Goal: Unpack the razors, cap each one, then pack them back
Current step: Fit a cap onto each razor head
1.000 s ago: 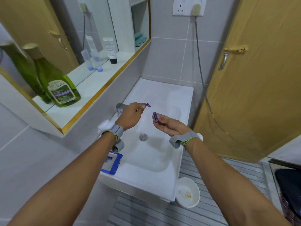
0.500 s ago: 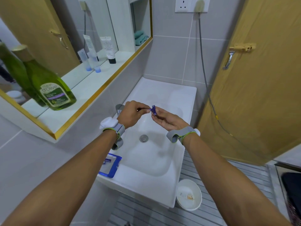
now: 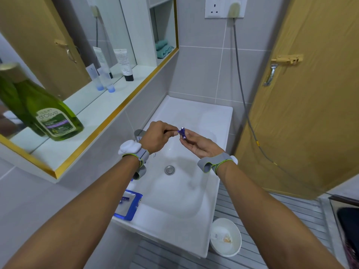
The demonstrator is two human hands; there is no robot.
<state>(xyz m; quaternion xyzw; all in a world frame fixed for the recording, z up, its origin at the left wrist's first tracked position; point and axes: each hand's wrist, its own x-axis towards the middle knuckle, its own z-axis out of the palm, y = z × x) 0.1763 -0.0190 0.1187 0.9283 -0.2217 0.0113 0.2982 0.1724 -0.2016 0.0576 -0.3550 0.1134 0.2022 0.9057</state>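
Purple plastic cap (image 3: 182,133) pinched in my right hand (image 3: 197,145), slim razor (image 3: 168,131) pinched in left hand (image 3: 158,135); skewed push could drop cap.

razor (image 3: 182,133): handle mostly hidden in left hand (image 3: 157,136) | pack (image 3: 128,206): part-hidden by forearm (image 3: 87,206)

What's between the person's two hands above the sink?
In the head view, a small purple razor part, pinched by the left hand and right hand.
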